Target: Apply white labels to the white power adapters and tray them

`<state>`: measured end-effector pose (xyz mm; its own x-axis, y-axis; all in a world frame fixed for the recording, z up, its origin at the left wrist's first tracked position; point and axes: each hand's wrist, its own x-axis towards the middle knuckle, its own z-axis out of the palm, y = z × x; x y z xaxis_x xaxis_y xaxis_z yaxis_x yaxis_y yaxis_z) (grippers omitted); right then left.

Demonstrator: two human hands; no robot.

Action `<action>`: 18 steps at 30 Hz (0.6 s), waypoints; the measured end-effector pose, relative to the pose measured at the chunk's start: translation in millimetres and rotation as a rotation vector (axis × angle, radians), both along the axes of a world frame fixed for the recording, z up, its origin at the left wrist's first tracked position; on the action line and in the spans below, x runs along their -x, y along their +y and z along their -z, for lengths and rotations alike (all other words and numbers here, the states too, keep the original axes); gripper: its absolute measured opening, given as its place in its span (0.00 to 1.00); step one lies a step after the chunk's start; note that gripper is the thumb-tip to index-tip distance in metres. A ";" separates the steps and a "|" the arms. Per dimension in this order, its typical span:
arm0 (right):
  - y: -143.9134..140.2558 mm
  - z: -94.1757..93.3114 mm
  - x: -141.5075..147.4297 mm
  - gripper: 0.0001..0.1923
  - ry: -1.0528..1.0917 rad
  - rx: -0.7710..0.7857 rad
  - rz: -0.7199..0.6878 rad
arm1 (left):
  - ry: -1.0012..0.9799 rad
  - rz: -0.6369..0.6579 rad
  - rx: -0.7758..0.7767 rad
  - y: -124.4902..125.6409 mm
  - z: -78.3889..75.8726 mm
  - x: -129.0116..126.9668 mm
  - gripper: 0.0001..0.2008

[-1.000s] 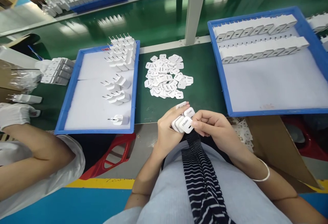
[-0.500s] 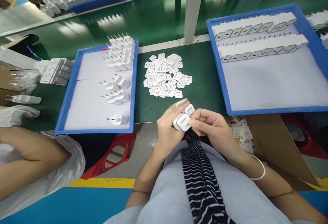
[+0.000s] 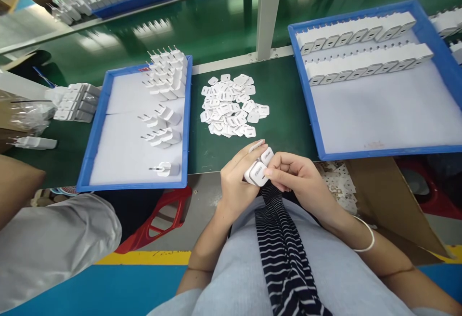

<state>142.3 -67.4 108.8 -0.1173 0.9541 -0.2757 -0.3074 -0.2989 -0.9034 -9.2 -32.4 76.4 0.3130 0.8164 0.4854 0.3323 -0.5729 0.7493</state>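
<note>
1. Your left hand [image 3: 234, 178] is curled tight, its grip full of small white plastic blocks with rounded corners [image 3: 256, 174]. I count at least two. They sit over your lap, just past the near edge of the table.
2. Your right hand [image 3: 298, 174] has its thumb and fingertips at the front block's corner, by the dark slot. I can't tell if that grip pinches or only pushes.
3. If the push is crooked, I think the flat white front could sit tilted. If the left grip goes loose, a block could drop to the floor, since no table is under it.
4. Past your hands, a messy pile of thin white plastic caps [image 3: 231, 109] lies on the shiny green table [image 3: 285, 128]. A bumped sleeve might scatter it, and a cap could be picked up wrong way round.
5. On your left is a blue plastic tray with white plugs [image 3: 186, 128]; its pins could snag a finger.
6. On your right, another blue plastic tray [image 3: 315, 128] has two neat rows, which a knock could spoil.
</note>
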 end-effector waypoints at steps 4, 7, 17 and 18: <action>0.8 -1.5 0.0 0.14 -0.014 0.012 -0.001 | 0.024 0.021 -0.016 0.8 0.4 1.3 0.17; 1.0 -1.7 -0.1 0.14 -0.034 0.019 -0.006 | 0.037 0.033 -0.026 1.5 1.2 1.5 0.17; 1.2 2.3 -3.4 0.19 -0.383 -0.028 -0.013 | -0.016 0.018 0.093 -0.8 5.9 -2.2 0.15; 0.9 3.7 -3.6 0.20 -0.456 -0.040 0.003 | -0.035 0.016 0.124 -1.0 6.9 -2.6 0.15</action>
